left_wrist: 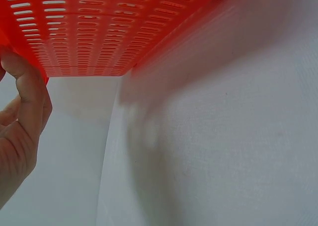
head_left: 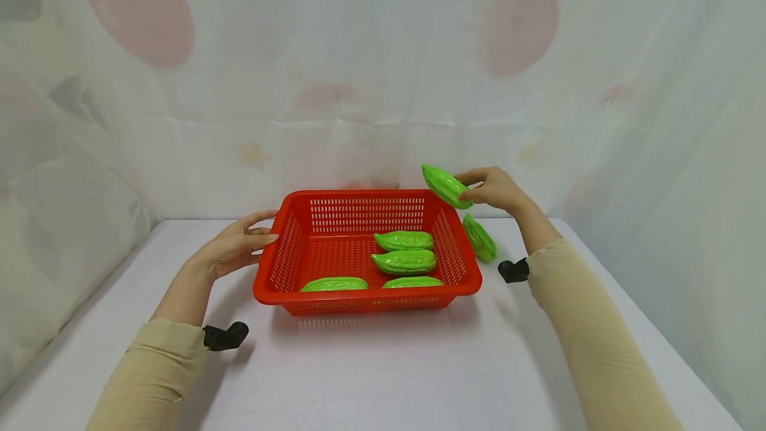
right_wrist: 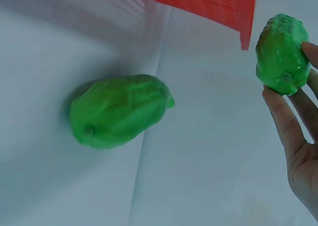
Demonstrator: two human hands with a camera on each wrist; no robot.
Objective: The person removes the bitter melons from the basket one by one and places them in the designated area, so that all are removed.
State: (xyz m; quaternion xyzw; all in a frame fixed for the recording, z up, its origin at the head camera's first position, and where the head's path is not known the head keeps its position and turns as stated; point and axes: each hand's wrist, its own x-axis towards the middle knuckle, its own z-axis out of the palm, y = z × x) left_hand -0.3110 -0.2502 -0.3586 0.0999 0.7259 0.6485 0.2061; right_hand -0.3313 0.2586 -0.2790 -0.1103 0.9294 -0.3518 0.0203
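Note:
In the head view my right hand (head_left: 493,188) pinches a bright green, ridged bitter melon (head_left: 444,185) by its blunt end, above the back right corner of a red plastic basket (head_left: 365,297). Thumb and fingertips are on that bitter melon (right_wrist: 282,54) in the right wrist view. Another bitter melon (head_left: 480,238) lies on the table beside the basket's right wall, below my right hand. My left hand (head_left: 236,245) grips the basket's left rim, its thumb tip over the edge; the bent fingers (left_wrist: 31,94) reach the rim in the left wrist view.
Inside the basket lie several more bitter melons (head_left: 405,261), two together at the right and others partly hidden behind the front wall. The basket stands on a white table (head_left: 383,371). A pale curtain (head_left: 383,85) with faint fruit prints hangs behind the table and at both sides.

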